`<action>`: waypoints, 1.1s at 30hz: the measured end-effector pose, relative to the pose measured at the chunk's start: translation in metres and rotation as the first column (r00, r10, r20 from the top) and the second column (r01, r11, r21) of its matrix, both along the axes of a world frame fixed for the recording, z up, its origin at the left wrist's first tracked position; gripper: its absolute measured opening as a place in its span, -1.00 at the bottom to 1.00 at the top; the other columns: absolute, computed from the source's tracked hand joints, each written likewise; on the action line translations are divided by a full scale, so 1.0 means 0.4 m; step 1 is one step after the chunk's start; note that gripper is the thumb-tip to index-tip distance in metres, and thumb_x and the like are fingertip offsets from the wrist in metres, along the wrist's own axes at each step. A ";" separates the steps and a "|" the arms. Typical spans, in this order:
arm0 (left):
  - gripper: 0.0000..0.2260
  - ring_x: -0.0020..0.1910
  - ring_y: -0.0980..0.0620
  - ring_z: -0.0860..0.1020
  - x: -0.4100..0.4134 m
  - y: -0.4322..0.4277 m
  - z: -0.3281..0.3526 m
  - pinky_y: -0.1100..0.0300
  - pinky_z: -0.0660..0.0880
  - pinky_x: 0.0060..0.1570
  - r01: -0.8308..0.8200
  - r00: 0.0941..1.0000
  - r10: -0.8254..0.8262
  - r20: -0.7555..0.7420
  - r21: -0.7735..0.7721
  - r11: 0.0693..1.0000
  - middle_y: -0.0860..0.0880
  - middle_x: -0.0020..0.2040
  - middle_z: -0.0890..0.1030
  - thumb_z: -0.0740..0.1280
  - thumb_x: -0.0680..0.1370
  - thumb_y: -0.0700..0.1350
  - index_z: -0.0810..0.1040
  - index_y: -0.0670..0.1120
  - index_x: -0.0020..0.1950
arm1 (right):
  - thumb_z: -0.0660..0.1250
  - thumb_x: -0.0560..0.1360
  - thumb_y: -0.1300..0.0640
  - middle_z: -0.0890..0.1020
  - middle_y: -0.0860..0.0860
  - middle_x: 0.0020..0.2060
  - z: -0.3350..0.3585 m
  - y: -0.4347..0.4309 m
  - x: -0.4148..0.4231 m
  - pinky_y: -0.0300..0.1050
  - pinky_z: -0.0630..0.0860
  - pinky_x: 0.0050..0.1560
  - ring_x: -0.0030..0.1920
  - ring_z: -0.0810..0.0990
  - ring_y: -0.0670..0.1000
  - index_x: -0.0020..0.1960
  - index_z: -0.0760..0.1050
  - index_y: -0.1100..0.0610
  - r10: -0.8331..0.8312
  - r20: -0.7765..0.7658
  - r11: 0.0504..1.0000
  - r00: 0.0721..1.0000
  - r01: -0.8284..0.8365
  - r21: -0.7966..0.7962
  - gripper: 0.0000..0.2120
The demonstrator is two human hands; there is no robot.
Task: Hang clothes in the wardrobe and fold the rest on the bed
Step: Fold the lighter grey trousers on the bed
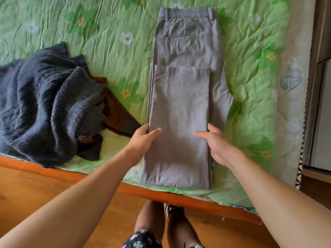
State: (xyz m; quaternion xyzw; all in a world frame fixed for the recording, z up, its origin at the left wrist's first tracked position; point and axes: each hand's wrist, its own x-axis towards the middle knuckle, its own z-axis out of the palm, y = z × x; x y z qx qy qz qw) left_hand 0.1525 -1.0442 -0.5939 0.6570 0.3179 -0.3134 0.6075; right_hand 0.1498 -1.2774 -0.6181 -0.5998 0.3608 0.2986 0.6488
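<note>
Pinching the side edges of the half-folded trousers (186, 51) with left hand (143, 140) and right hand (217, 145), thumbs on top, at the near edge of the bed (107, 24), and risking skewed leg layers should one side lift first.

A green quilt (107, 20), printed with flowers and leaves, is spread out (and much creased). A paler cover (290, 77) with a grey leaf print is seen along its right edge. A wooden floor (35, 190) is shown below; a dark shoe (172, 211) is planted on it, beneath flowered shorts (141, 238).
</note>
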 end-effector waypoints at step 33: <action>-0.82 0.06 -0.10 0.69 0.045 0.070 -0.025 -0.13 0.58 0.18 0.263 0.955 -0.264 -0.132 -0.025 0.965 -0.09 0.07 0.72 0.37 0.60 -0.24 0.59 -0.12 0.19 | 0.57 0.33 -0.04 0.73 0.15 -0.01 -0.020 -0.086 -0.024 -0.03 0.45 -0.01 0.09 0.68 0.18 0.09 0.60 0.19 0.319 -0.193 0.928 0.928 -0.347 -0.137 -0.55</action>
